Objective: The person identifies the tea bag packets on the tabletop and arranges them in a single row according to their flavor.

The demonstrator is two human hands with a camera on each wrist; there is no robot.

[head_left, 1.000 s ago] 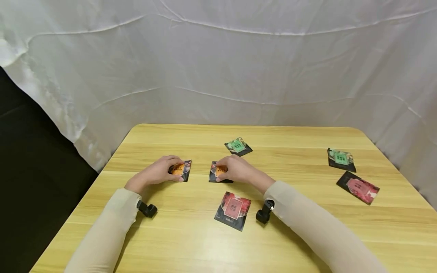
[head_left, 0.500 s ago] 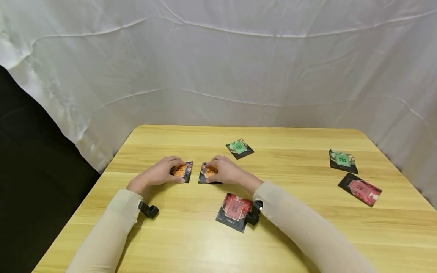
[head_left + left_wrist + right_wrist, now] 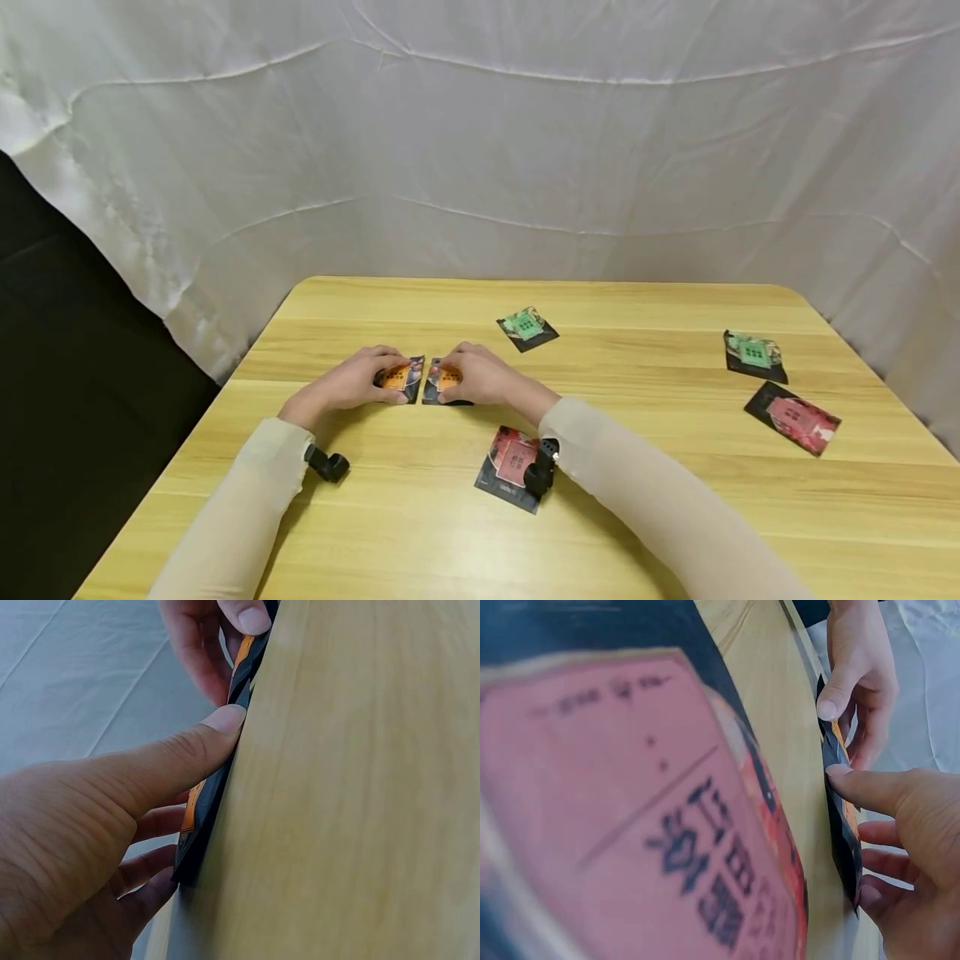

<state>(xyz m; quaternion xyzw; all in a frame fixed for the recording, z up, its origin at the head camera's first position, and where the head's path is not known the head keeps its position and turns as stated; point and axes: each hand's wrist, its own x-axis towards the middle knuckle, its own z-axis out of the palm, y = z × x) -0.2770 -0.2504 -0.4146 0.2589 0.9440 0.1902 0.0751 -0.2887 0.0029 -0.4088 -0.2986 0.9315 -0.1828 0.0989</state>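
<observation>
My left hand (image 3: 356,382) grips a small black sachet with an orange label (image 3: 405,385) by its edges, thumb on the near side and fingers on the far side. Just to the right, my right hand (image 3: 480,375) holds a second orange-labelled sachet (image 3: 432,385) the same way. Only a narrow gap parts the two sachets in the head view, and both are low on the table. In the left wrist view the left thumb (image 3: 202,742) presses the sachet's edge (image 3: 214,791). The palms cover the outer part of each sachet.
A red-labelled sachet (image 3: 501,479) lies under the right wrist's camera, partly hidden by it. Behind the hands lies a green-labelled sachet (image 3: 528,328). Farther right, another green sachet (image 3: 753,356) and a red one (image 3: 793,417) rest on the wooden table (image 3: 637,333).
My right hand has slid its orange sachet leftward, closing most of the gap to the left one. The left hand keeps its place. The right wrist camera now overlaps the red sachet.
</observation>
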